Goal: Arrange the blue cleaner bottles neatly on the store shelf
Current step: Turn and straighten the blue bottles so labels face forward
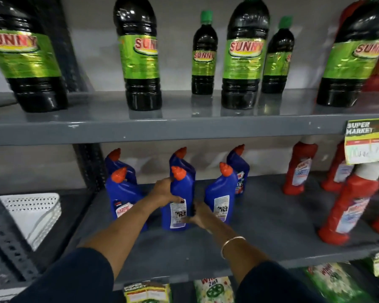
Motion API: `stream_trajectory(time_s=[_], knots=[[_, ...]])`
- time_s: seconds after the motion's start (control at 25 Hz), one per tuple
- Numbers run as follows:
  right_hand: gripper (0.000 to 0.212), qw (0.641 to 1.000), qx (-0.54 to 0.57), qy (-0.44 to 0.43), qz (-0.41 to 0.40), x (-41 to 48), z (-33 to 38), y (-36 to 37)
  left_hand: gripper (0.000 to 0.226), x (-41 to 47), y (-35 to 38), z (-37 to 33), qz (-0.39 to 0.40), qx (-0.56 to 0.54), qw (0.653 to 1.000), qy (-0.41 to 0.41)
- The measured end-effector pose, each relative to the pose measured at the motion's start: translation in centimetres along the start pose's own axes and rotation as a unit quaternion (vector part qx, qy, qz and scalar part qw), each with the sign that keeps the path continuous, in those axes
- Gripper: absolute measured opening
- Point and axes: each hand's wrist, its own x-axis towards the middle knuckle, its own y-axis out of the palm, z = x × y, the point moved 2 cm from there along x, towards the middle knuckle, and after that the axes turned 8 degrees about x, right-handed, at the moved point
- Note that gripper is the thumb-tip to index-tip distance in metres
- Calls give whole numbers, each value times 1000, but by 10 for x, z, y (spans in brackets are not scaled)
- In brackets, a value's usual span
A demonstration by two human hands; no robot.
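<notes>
- At the lower left of the frame, a white perforated plastic basket [34,212] sits on a lower surface beside the grey slotted metal upright [9,235].
- On the grey metal middle shelf [260,217], left of centre, two blue plastic cleaner bottles with orange angled caps stand one behind the other; the front-left blue bottle [120,195] shows part of a red brand label.
- The left hand [163,191] comes in from the lower left and wraps the left side of the middle front blue bottle [179,202], fingers curled around its shoulder just under the orange cap, thumb lying on the white back label.
- That bottle stands upright at frame centre, with another blue bottle [182,159] directly behind it.
- The right hand [198,214], with a thin gold bangle [231,243] on the wrist, presses against the lower right side of the same bottle, fingers partly closed on it and blurred at the tips.
- Just right of the hands, the front-right blue bottle [221,197] stands with its white label facing out, and one more blue bottle [239,169] stands behind it.
- Towards the right of the frame, red plastic bottles with white caps [350,204] stand well apart from the blue group.
- On the upper shelf, dark bottles with green labels [243,60] stand in a loose row.
</notes>
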Motion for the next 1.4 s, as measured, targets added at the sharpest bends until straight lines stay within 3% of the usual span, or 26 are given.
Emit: stream_trajectory(time_s=[0.16,0.32,0.44,0.52,0.6,0.72,0.84,0.96,1.08,1.24,1.4], knots=[[53,999,30,-43,-1,12,-2,-3,52,-4,-2,-8,-23,13,999,-37],[49,993,72,-88,-42,1,13,-4,44,-11,-19,-19,-111,57,983,-134],[90,992,31,-116,-49,-12,29,13,45,-9,-40,-34,-171,65,960,-213],[112,991,-6,-116,-60,-17,41,24,44,-4,-47,-47,-162,52,958,-231],[110,989,32,-91,-111,-15,50,25,36,1,-46,-59,-145,-3,963,-225],[75,978,114,-73,-160,-10,54,13,35,0,-47,-64,-116,-116,966,-198],[51,973,183,-82,-116,-5,48,-3,44,-7,-57,-50,-4,-225,964,-139],[56,971,221,-78,-38,-1,39,-15,54,-13,-57,-25,75,-286,952,-84],[66,975,209,-72,13,1,29,-20,55,-12,-47,-7,19,-268,961,-71],[62,986,154,-55,-19,5,12,-17,52,-11,-21,8,-63,-215,973,-61],[55,994,90,-13,-53,4,6,-5,49,-13,-5,19,-93,-165,979,-73]])
